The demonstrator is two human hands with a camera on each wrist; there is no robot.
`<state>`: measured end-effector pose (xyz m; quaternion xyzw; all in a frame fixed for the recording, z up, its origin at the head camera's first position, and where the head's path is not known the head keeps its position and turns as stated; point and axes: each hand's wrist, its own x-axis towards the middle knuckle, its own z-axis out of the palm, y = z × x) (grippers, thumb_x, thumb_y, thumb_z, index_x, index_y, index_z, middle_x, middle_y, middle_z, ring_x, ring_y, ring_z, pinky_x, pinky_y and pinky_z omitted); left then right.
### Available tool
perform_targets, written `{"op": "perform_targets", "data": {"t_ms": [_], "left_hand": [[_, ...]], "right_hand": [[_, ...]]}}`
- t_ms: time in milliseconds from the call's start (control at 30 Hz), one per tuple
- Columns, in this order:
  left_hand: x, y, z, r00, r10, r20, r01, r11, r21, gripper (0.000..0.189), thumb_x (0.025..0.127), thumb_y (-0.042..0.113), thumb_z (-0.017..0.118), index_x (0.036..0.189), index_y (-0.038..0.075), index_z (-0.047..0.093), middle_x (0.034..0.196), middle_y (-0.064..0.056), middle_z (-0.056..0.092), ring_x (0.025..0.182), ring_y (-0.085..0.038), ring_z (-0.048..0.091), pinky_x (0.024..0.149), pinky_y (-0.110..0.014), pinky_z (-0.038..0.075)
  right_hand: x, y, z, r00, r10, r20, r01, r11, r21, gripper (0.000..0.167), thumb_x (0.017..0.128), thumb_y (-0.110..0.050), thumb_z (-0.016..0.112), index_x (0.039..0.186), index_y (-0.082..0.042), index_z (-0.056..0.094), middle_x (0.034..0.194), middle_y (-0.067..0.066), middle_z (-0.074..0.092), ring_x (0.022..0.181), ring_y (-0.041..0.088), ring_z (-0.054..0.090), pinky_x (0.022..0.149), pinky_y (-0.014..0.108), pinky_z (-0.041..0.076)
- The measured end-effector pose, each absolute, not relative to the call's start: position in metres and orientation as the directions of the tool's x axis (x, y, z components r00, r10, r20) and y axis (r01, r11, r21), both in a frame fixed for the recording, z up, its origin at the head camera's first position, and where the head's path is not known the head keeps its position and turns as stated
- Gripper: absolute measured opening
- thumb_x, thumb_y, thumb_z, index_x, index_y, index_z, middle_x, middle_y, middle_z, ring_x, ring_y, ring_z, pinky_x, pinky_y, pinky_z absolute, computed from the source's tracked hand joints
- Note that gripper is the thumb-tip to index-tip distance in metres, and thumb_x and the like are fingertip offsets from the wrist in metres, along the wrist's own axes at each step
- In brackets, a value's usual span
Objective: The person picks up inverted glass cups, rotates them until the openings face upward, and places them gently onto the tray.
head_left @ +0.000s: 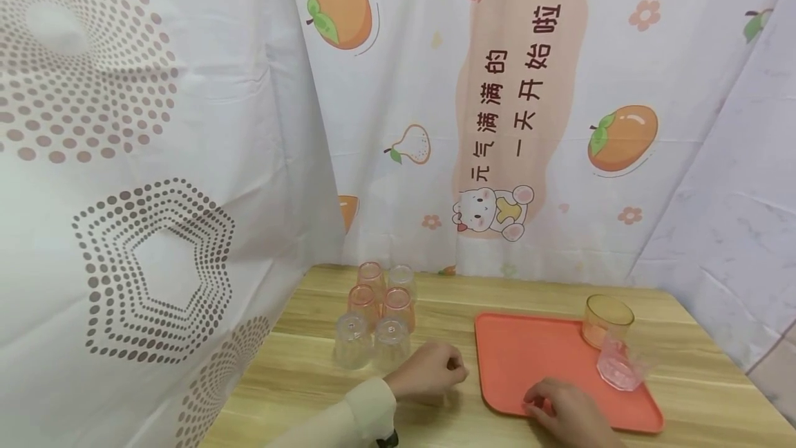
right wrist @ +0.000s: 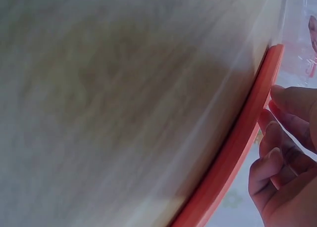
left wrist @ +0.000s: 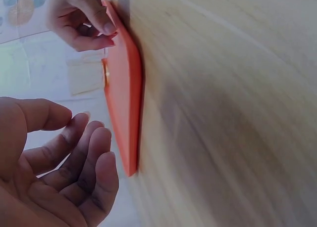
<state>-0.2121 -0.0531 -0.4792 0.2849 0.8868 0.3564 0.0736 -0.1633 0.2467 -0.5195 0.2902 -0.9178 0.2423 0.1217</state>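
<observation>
My left hand (head_left: 432, 370) hovers over the table between the group of glasses and the tray, its fingers loosely curled around nothing. My right hand (head_left: 569, 410) is at the near edge of an orange-red tray (head_left: 528, 358). In the right wrist view its thumb and fingers (right wrist: 292, 101) are bent close to the tray's rim (right wrist: 247, 128); whether they touch it I cannot tell. No object shows in that hand. On the tray's right side are an amber glass bowl (head_left: 608, 316) and a clear pink faceted glass (head_left: 620, 368), which seems tilted or lying down.
Left of my left hand, several glasses stand close together in pairs: clear ones (head_left: 353, 344) in front, pink-rimmed ones (head_left: 398, 304) behind. A wooden table (head_left: 298, 358) lies beneath everything. Printed curtains (head_left: 410, 213) hang behind and at both sides.
</observation>
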Motion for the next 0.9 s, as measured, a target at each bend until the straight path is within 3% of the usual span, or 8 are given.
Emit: {"op": "perform_targets", "data": {"t_ms": [233, 567, 900], "left_hand": [[-0.210, -0.066, -0.466, -0.821, 0.554, 0.141, 0.502, 0.580, 0.642, 0.019, 0.097, 0.019, 0.068, 0.078, 0.018, 0.070, 0.071, 0.017, 0.060, 0.059, 0.002, 0.051, 0.059, -0.018, 0.047], [-0.215, -0.093, -0.448, -0.831, 0.533, 0.160, 0.482, 0.546, 0.685, 0.016, 0.099, 0.020, 0.065, 0.085, 0.017, 0.070, 0.073, 0.014, 0.060, 0.060, 0.000, 0.051, 0.056, -0.020, 0.047], [-0.223, -0.122, -0.435, -0.841, 0.492, 0.224, 0.503, 0.558, 0.660, 0.013, 0.099, 0.015, 0.066, 0.087, 0.015, 0.071, 0.077, 0.013, 0.060, 0.069, -0.001, 0.052, 0.065, -0.020, 0.049]], "right_hand": [[-0.163, 0.235, -0.519, -0.813, -0.491, 0.312, -0.582, 0.699, -0.416, 0.009, 0.090, -0.035, 0.080, 0.090, -0.030, 0.073, 0.084, -0.027, 0.057, 0.069, -0.007, 0.048, 0.056, 0.023, 0.044], [-0.162, 0.221, -0.519, -0.786, -0.532, 0.315, -0.618, 0.664, -0.421, 0.010, 0.087, -0.029, 0.083, 0.087, -0.027, 0.073, 0.084, -0.027, 0.057, 0.069, -0.006, 0.048, 0.057, 0.024, 0.044], [-0.164, 0.210, -0.522, -0.777, -0.543, 0.319, -0.630, 0.666, -0.400, 0.010, 0.086, -0.029, 0.084, 0.087, -0.027, 0.073, 0.084, -0.025, 0.056, 0.070, -0.006, 0.049, 0.058, 0.024, 0.045]]}}
